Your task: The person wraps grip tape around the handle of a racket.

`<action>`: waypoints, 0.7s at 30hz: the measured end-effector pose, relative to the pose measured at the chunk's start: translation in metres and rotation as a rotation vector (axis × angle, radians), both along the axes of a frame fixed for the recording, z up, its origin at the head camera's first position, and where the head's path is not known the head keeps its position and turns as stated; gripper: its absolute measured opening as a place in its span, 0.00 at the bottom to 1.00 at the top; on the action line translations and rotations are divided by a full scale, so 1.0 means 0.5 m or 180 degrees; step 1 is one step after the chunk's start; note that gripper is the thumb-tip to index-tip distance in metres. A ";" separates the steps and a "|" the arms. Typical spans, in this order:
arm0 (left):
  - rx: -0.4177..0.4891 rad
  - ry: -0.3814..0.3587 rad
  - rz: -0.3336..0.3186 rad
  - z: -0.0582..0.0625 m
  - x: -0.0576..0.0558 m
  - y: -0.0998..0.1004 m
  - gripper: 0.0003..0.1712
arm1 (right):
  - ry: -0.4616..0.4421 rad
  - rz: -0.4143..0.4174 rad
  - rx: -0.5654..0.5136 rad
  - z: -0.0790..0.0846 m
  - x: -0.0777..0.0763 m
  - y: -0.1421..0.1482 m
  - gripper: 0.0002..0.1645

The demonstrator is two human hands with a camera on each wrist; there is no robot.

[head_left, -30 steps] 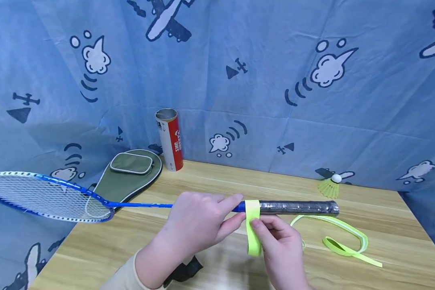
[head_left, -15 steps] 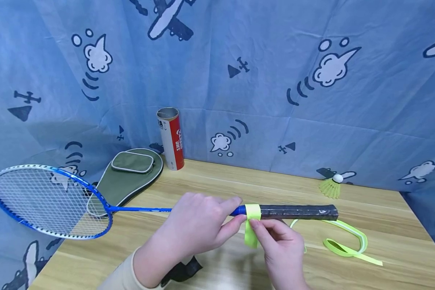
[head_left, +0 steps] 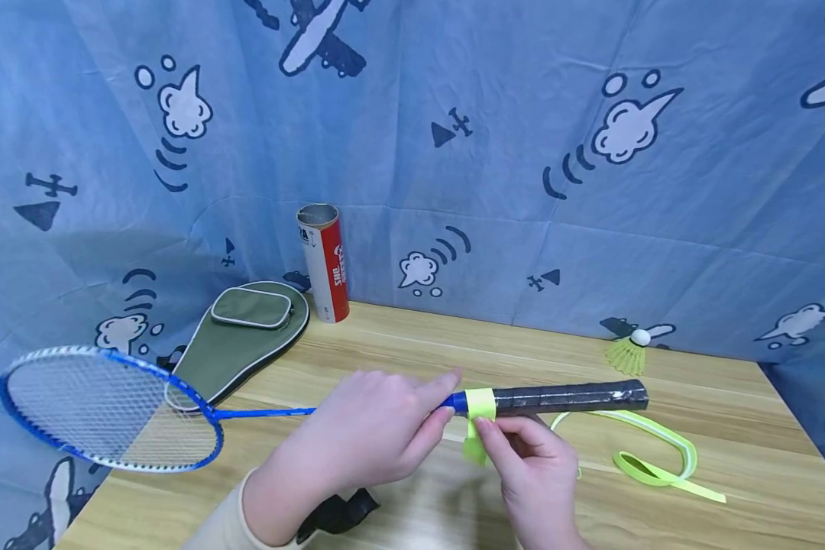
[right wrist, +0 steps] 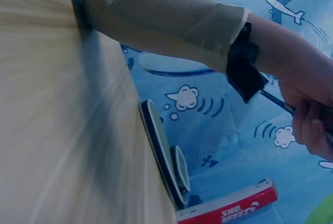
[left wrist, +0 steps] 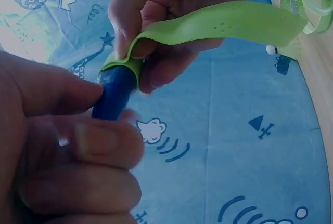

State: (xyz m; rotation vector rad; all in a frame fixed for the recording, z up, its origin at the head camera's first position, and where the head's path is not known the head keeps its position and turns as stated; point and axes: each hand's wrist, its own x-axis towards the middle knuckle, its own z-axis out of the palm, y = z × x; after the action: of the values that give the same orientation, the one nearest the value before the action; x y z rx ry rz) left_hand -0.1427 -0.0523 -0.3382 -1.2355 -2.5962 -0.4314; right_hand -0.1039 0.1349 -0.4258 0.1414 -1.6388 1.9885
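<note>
A blue and white badminton racket (head_left: 261, 413) is held above the table, head to the left and dark handle to the right. My left hand (head_left: 378, 420) grips it at the blue cone just below the handle. Yellow-green grip tape (head_left: 480, 402) circles the handle's upper end. My right hand (head_left: 536, 470) pinches that tape close under the handle, thumb on the near side. In the left wrist view, a loose length of the tape (left wrist: 223, 24) runs off past the right fingers. The right wrist view shows the left hand (right wrist: 312, 125) on the shaft, the tape mostly out of frame.
A green racket cover (head_left: 237, 336) lies at the back left, beside an upright red and white shuttlecock tube (head_left: 326, 263). A yellow shuttlecock (head_left: 629, 353) sits at the back right. Another looped stretch of tape (head_left: 687, 451) rests on the wooden table (head_left: 742, 397). Patterned blue cloth hangs behind.
The racket has turned about its shaft, its head first swinging open to view, then dropping lower. The handle's butt end has risen slightly. The tape's hanging fold looks shorter; both hands stay near their places.
</note>
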 end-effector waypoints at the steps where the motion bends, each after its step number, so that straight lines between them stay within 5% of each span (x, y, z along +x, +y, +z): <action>1: 0.0019 -0.0099 -0.0077 0.002 0.001 -0.002 0.22 | 0.0091 0.0036 -0.0025 -0.001 -0.001 0.001 0.10; 5: 0.0141 -0.0243 -0.0294 0.006 0.006 -0.006 0.22 | 0.0359 0.0151 -0.0098 -0.003 -0.004 0.007 0.11; 13: 0.0318 0.0581 -0.0094 -0.008 0.012 0.005 0.21 | 0.0188 0.0098 -0.0055 0.003 -0.002 0.006 0.12; 21: 0.0511 0.0942 0.0073 -0.017 0.006 0.017 0.15 | 0.0101 -0.0046 0.0041 0.000 -0.002 0.006 0.09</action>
State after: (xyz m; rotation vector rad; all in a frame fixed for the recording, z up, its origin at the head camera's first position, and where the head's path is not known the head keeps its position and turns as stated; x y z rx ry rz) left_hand -0.1398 -0.0440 -0.3466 -1.1208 -2.2781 -0.4089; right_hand -0.1050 0.1381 -0.4258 0.1646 -1.6285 1.9557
